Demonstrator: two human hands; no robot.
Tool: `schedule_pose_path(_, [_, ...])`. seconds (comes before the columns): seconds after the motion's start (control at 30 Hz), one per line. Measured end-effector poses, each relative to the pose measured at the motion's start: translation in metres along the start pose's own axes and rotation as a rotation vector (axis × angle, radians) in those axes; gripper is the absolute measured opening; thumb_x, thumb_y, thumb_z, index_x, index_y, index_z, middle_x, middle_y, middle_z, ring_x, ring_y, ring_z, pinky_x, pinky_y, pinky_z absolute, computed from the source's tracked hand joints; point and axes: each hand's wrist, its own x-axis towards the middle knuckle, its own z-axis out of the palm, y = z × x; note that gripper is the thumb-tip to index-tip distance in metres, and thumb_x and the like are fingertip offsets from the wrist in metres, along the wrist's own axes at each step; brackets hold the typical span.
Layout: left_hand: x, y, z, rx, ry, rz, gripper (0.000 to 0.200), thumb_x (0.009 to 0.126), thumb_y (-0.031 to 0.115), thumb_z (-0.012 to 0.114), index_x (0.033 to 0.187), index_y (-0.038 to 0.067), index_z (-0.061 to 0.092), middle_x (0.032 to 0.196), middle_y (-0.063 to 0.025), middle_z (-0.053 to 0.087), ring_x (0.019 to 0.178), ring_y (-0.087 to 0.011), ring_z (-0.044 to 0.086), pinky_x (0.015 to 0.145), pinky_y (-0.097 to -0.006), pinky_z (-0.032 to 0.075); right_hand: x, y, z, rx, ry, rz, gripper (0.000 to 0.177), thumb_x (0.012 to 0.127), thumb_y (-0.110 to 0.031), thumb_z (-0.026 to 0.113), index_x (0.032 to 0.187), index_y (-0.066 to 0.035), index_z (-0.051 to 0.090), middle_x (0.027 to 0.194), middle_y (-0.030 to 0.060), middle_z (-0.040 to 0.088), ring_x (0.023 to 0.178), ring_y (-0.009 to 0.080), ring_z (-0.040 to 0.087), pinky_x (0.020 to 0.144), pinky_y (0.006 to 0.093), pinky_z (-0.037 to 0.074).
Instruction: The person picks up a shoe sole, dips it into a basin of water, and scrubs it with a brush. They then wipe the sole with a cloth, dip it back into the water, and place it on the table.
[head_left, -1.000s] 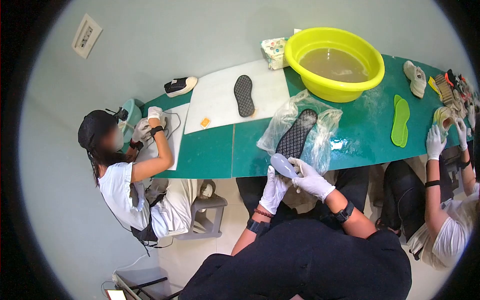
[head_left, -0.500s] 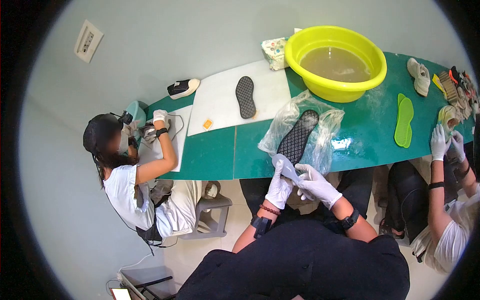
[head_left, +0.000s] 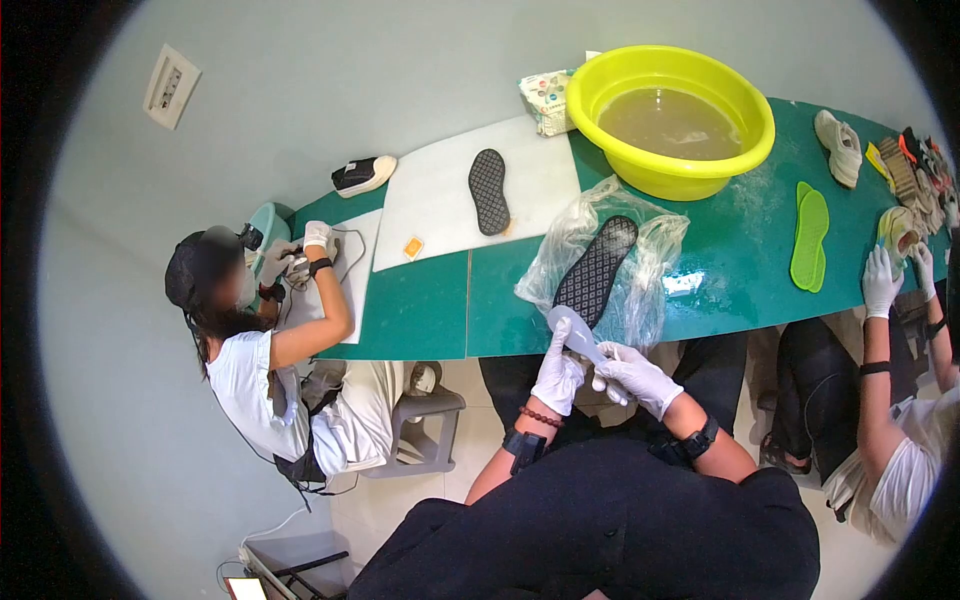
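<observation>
Just past the table's front edge, a pale blue-grey shoehorn-shaped piece (head_left: 578,335) with one rounded end lies between my gloved hands. My left hand (head_left: 559,375) is closed on its near side, the thumb along it. At its lower right end, my right hand (head_left: 641,381) pinches it with curled fingers. Beyond them a black insole (head_left: 597,268) with a diamond pattern rests on a crumpled clear plastic bag (head_left: 655,270). The piece's rounded end overlaps the lower tip of this insole in view.
A second black patterned insole (head_left: 489,192) lies on a white board (head_left: 430,180). A yellow basin (head_left: 670,178) holds murky water. Green insoles (head_left: 808,240), a white shoe (head_left: 838,150) and a wipes pack (head_left: 548,102) are on the green table (head_left: 420,310). Co-workers handle shoes at both sides.
My hands keep hold of the pale piece, with a slight shift of the right fingers. The co-worker at left has moved a hand on the shoe.
</observation>
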Motion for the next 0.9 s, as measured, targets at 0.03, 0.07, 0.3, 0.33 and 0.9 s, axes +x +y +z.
schedule_pose_path(0.03, [0.001,0.001,-0.002,-0.018,-0.006,-0.014,0.051,0.083,0.022,0.082,0.124,0.012,0.053,0.111,-0.0048,0.060,0.103,-0.0212,0.059,0.094,-0.0413,0.052,0.001,0.000,0.000,-0.015,-0.001,0.007,0.023,0.093,-0.020,0.055,0.112,-0.008,0.050,0.075,0.0010,0.061,0.045,0.0061,0.049,0.039,0.0204,0.037])
schedule_pose_path(0.07, [0.002,0.002,-0.004,-0.038,-0.011,-0.028,0.052,0.082,0.019,0.083,0.124,0.012,0.054,0.112,-0.0044,0.061,0.103,-0.0199,0.060,0.093,-0.0390,0.053,0.002,0.000,-0.001,-0.030,-0.002,0.014,0.023,0.093,-0.020,0.055,0.112,-0.009,0.050,0.075,0.0009,0.062,0.045,0.0059,0.049,0.039,0.0201,0.037])
schedule_pose_path(0.3, [-0.008,0.001,0.009,-0.033,0.040,0.007,0.054,0.081,0.014,0.084,0.126,0.012,0.054,0.116,-0.0056,0.060,0.104,-0.0192,0.060,0.094,-0.0388,0.053,0.003,0.001,0.000,-0.070,0.017,0.009,0.018,0.094,-0.021,0.054,0.108,-0.011,0.049,0.073,0.0000,0.061,0.044,0.0053,0.049,0.038,0.0198,0.035])
schedule_pose_path(0.33, [-0.010,0.001,0.011,-0.010,0.037,0.012,0.054,0.081,0.015,0.083,0.127,0.012,0.054,0.117,-0.0056,0.060,0.104,-0.0194,0.059,0.094,-0.0391,0.053,0.002,0.001,0.001,-0.057,0.019,0.014,0.018,0.094,-0.021,0.054,0.108,-0.011,0.049,0.073,0.0000,0.061,0.044,0.0054,0.048,0.038,0.0199,0.035])
schedule_pose_path(0.9, [-0.007,0.018,-0.024,0.222,-0.261,-0.091,0.065,0.093,0.052,0.063,0.136,0.006,0.046,0.123,-0.0126,0.058,0.112,-0.0247,0.058,0.100,-0.0414,0.048,0.014,0.008,-0.011,0.198,-0.035,0.009,0.024,0.100,-0.017,0.049,0.121,-0.007,0.057,0.068,-0.0033,0.047,0.043,0.0046,0.034,0.038,0.0219,0.026])
